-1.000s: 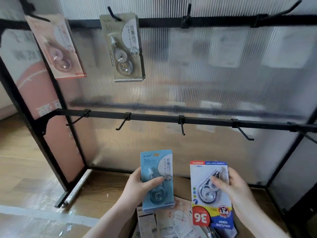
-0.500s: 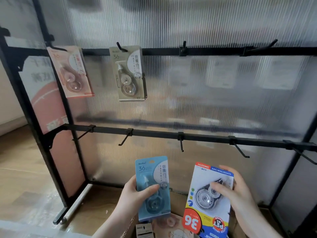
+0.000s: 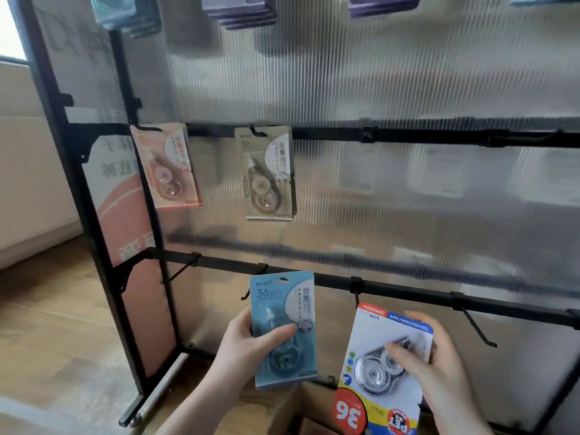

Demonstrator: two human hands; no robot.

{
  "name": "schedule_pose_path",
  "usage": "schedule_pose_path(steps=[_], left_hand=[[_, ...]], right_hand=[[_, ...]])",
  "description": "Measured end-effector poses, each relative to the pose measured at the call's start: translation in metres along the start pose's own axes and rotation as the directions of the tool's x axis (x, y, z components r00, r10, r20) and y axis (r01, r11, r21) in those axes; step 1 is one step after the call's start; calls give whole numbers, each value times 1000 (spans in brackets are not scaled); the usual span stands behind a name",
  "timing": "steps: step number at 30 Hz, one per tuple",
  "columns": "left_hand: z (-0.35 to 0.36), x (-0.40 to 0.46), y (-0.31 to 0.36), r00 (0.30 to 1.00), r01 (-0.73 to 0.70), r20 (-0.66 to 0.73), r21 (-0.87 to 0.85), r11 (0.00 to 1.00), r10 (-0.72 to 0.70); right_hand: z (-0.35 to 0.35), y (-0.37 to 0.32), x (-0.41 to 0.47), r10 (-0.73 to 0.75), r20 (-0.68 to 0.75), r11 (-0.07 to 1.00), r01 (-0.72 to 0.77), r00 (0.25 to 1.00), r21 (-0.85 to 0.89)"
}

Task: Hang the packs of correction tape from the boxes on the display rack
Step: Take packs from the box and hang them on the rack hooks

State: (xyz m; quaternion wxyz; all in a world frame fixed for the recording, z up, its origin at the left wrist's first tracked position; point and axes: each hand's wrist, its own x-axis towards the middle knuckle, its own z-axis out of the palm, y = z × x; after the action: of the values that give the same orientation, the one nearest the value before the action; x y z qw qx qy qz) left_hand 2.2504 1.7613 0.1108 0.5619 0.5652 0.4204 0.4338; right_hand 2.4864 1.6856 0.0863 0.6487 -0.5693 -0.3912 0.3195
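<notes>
Both hands have lifted the blue pack and white pack toward the rack.

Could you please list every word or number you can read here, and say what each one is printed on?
"36": blue pack, in left hand.
"36": grey pack, hanging.
"SMOOTH", "CORRECTION TAPE", "36", "PET": white pack, held upside down in right hand.
Pink pack, rack side panel: too blurred.

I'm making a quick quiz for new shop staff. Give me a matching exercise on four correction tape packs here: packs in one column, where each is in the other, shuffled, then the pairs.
Packs:
1. blue pack
2. white pack
3. pink pack
4. beige pack

Places:
A. hanging on the leftmost hook of the middle rail
B. held in the right hand
C. hanging on the second hook of the middle rail
D. held in the left hand

Pairs: 1-D, 2-B, 3-A, 4-C
</notes>
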Motion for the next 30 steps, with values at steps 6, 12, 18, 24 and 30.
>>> schedule_pose_path(steps=[6,12,18,24,30], left_hand=[[-16,7,95,998,55,-14,-35,998,-56],[-35,6,210,996,88,8,-29,996,-88],[-35,-5,327,992,126,6,-77,989,-126],[-4,-11,413,993,114,39,-21,993,-113],[33,-16,464,995,96,32,-17,995,-95]], right_hand=[[21,-87,16,-4,-4,993,4,1000,-122],[45,-202,43,92,67,983,-80,994,-165],[68,-323,31,55,31,979,-48,998,-197],[43,-401,25,65,-45,974,-74,997,-216],[2,-448,22,91,-130,976,-115,987,-187]])
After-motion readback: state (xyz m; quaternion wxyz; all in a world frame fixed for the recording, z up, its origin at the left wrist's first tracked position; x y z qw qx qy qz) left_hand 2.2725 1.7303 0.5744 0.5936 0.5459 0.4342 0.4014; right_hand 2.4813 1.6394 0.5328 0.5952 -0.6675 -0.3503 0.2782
